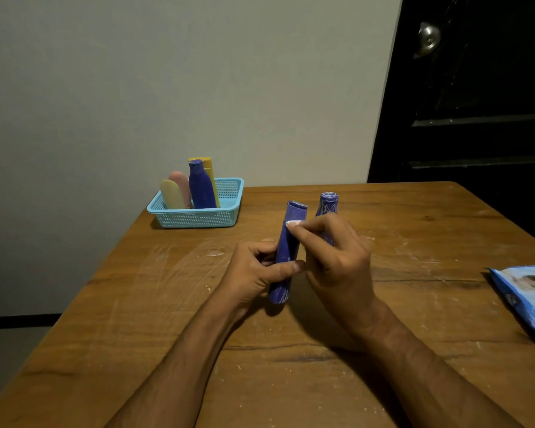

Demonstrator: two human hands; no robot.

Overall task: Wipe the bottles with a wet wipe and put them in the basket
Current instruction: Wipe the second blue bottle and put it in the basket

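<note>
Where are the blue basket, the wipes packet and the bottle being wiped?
blue basket (198, 218): head view, front wall.
wipes packet (530, 299): head view, blue wrapper.
bottle being wiped (286, 251): head view, purple body.

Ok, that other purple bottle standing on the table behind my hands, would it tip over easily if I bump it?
Probably. The purple plastic bottle standing on the wooden table looks tall and slim with a narrow top, so a nudge up high could topple it. Its rounded body suggests it might roll afterwards. It likely feels light and stiff, though how full it is cannot be seen.
</note>
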